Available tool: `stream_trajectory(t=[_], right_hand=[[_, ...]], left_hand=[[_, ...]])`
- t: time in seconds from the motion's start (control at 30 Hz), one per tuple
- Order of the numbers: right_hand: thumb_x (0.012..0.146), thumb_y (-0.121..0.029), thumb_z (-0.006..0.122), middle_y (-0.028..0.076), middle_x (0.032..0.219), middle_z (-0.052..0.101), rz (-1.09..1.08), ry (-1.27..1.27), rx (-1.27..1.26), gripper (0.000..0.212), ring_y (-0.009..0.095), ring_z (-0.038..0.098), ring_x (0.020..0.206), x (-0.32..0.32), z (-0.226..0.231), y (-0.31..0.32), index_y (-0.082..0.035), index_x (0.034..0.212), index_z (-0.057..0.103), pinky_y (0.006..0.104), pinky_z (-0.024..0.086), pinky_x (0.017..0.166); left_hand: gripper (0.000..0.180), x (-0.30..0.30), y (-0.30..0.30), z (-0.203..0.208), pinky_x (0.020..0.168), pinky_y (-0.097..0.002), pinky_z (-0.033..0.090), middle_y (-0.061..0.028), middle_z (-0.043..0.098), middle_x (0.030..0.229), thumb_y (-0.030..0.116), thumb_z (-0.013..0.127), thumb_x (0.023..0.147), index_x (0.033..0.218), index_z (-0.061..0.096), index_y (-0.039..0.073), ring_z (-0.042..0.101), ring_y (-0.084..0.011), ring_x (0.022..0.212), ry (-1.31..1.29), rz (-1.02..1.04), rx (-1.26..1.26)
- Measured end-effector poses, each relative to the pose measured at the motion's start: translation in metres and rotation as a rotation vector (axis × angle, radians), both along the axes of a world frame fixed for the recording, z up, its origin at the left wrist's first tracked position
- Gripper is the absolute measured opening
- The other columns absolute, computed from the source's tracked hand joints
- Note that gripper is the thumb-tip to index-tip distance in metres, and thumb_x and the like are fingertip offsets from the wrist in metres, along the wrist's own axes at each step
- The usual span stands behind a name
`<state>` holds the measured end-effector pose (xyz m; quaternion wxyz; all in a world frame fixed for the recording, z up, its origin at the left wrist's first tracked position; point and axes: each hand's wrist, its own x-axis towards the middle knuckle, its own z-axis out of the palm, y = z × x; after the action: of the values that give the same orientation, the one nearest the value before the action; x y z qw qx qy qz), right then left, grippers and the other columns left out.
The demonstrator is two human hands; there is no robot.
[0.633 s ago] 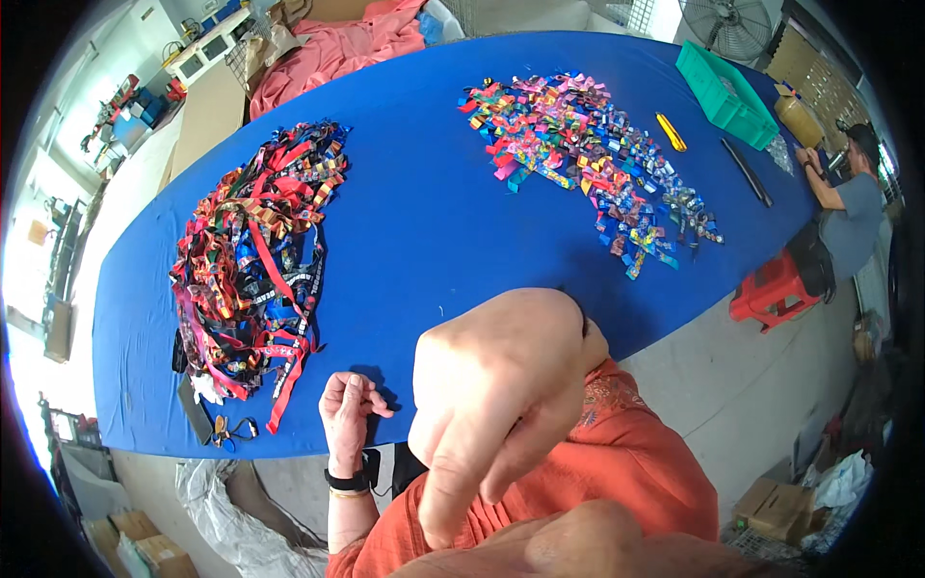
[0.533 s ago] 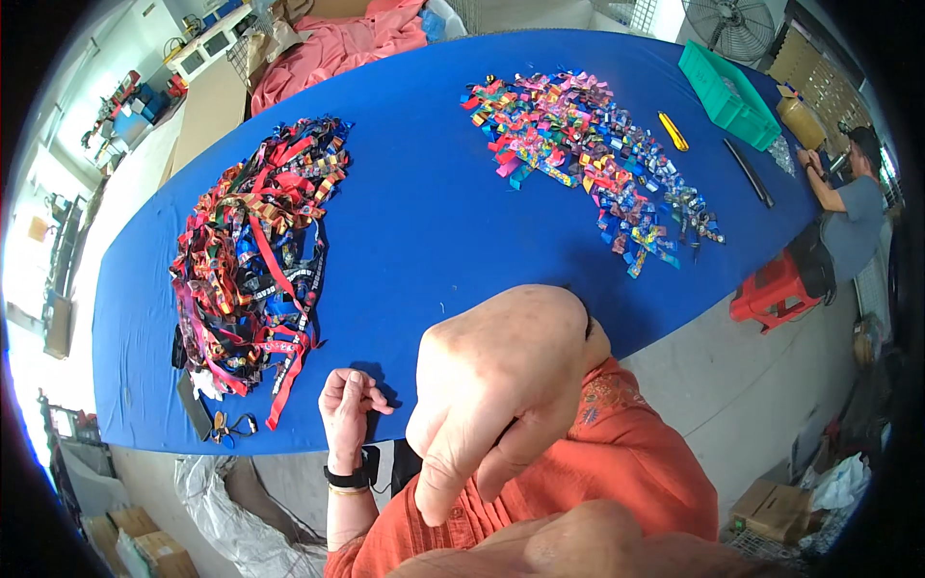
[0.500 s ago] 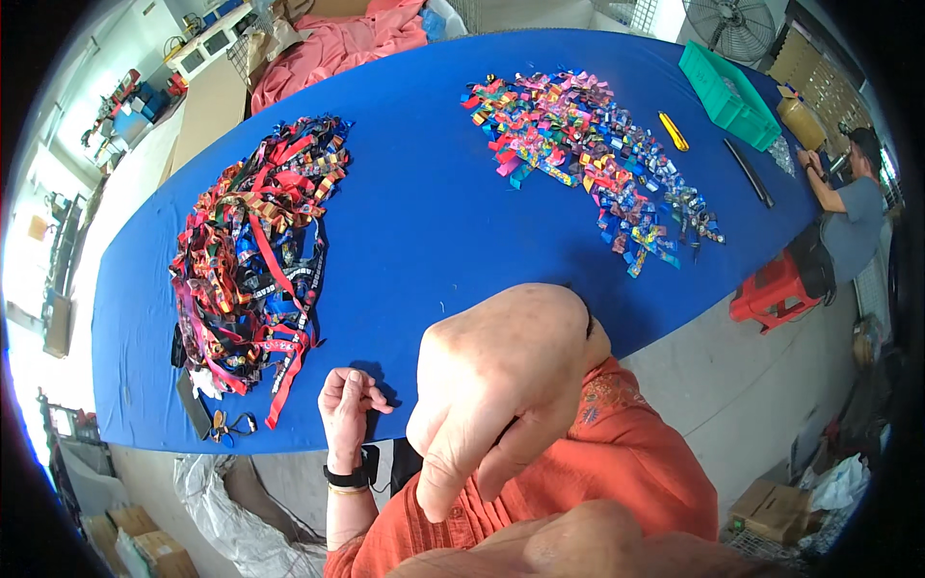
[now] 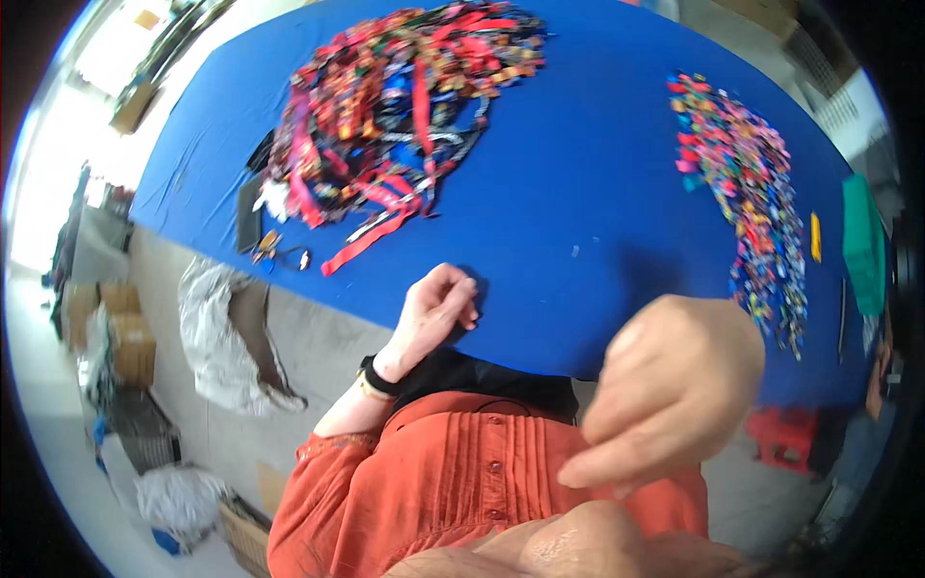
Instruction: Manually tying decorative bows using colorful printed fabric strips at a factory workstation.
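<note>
My left hand (image 4: 438, 306) rests at the near edge of the blue-covered table (image 4: 568, 202), its fingers loosely curled with nothing visible in them. Raised close to the view, slightly blurred, is my right hand (image 4: 679, 385). Its back faces up, the fingers are bent but apart, and one points toward my orange shirt; no object shows in it, though the palm is hidden. Beyond my left hand lies a large heap of red, black and multicoloured printed ribbon straps (image 4: 385, 116). Small, colourful folded ribbon pieces (image 4: 756, 202) form a long pile at the right.
A yellow cutter (image 4: 815, 237), a thin black rod (image 4: 842, 320) and a green crate (image 4: 864, 231) lie on the right. A dark flat object (image 4: 250, 217) sits by the strap heap. A red stool (image 4: 785, 438) stands below the table; a white sack (image 4: 226, 337) lies on the floor.
The view has swung, so table and piles sit differently in it. My right hand has moved rightward in the picture. My left hand's fingers are more curled. The co-worker is mostly out of view.
</note>
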<state>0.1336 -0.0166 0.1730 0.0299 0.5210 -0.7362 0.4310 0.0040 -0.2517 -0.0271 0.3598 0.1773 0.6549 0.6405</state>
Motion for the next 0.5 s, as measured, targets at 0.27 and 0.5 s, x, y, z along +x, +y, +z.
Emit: stream_trajectory(t=[0.27, 0.5], right_hand=[[0.084, -0.021, 0.076, -0.001, 0.080, 0.066, -0.021, -0.019, -0.037, 0.022, 0.008, 0.062, 0.062, -0.004, -0.006, -0.001, -0.007, 0.101, 0.076, 0.0194, 0.046, 0.054], [0.085, -0.020, 0.073, -0.002, 0.080, 0.065, -0.027, -0.007, -0.007, 0.021, 0.008, 0.059, 0.060, 0.000, -0.006, -0.002, -0.008, 0.102, 0.076, 0.0202, 0.043, 0.051]], left_hand=[[0.012, -0.013, -0.023, 0.008, 0.058, -0.0259, 0.050, -0.0069, 0.059, 0.090, 0.009, 0.064, 0.094, 0.096, 0.055, 0.002, 0.061, -0.0128, 0.069, 0.543, 0.163, -0.192], [0.035, -0.032, -0.029, 0.011, 0.068, -0.0302, 0.053, -0.0184, 0.048, 0.134, 0.006, 0.068, 0.087, 0.120, 0.057, 0.000, 0.067, -0.0197, 0.080, 0.759, 0.213, -0.331]])
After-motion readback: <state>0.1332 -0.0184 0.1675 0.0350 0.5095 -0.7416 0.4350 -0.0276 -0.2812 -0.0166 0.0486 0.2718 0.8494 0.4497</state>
